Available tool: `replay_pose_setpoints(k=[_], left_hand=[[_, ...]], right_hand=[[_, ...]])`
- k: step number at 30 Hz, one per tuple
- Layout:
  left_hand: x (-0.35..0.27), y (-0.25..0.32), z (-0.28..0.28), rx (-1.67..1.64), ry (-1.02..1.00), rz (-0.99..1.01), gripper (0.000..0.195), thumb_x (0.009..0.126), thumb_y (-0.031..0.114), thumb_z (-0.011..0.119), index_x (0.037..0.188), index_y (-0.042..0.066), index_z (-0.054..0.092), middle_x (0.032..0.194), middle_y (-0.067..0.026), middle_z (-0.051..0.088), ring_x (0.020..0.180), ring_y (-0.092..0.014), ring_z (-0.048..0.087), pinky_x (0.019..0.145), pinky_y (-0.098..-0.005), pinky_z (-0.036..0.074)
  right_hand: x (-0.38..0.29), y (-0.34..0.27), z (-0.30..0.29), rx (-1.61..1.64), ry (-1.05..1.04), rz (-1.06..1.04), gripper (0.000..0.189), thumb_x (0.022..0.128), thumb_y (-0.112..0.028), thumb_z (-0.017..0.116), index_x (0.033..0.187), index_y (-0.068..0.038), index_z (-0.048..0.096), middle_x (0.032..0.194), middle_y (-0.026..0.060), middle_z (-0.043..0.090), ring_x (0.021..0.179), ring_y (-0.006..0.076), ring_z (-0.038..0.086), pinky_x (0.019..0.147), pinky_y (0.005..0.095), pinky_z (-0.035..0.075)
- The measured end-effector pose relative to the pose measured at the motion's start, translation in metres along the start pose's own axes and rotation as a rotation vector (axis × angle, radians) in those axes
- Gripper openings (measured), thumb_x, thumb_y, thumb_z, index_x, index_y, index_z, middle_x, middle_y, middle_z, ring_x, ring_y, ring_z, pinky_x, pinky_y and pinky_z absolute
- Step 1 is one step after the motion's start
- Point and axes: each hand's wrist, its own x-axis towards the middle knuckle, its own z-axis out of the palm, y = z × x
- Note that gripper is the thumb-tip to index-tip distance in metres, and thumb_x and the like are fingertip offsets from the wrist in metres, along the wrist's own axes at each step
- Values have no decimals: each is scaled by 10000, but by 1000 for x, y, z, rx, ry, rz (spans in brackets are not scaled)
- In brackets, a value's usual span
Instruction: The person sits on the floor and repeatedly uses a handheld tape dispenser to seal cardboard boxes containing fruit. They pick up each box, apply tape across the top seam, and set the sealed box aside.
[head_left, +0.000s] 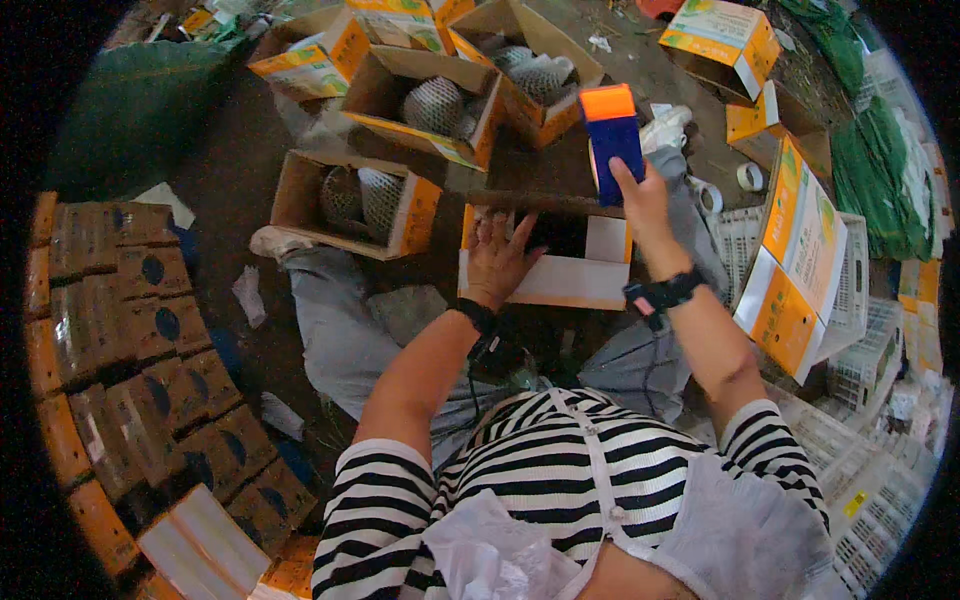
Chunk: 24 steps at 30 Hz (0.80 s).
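Note:
In front of me stands a small orange-and-white cardboard carton (570, 283), its near white flap folded inward and a dark opening behind it. My left hand (499, 259) lies over the carton's left part with fingers spread, pressing on the top and gripping nothing. Raised above the carton's right side, my right hand (643, 199) grips a flat, block-shaped blue hand tool (613, 146) with a bright orange end. Its exact kind is not clear. The carton's contents cannot be made out.
Open cartons (352, 202) hold round fruit in white foam nets (433, 105) ahead and left. Stacked closed cartons (142, 300) line the left. To the right are rolls of tape (750, 177), a tilted printed carton (795, 247), white plastic crates (847, 487) and green sheeting (874, 180).

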Motion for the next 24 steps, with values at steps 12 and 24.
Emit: replay_pose_setpoints(k=[12, 24], left_hand=[[-8, 1, -1, 36, 277, 196, 520, 882, 471, 431, 1338, 234, 353, 1442, -63, 244, 1347, -285, 184, 1076, -508, 27], [34, 14, -7, -1, 55, 129, 371, 836, 328, 544, 1127, 98, 524, 1099, -120, 535, 1048, -307, 490, 955, -464, 331]], right_hand=[[-76, 73, 15, -268, 79, -194, 460, 789, -351, 666, 1055, 1, 537, 938, 130, 636, 846, 209, 606, 747, 320, 464], [-80, 91, 17, 104, 106, -71, 440, 821, -353, 636, 1080, -18, 516, 959, 28, 570, 863, 125, 523, 783, 270, 430]])
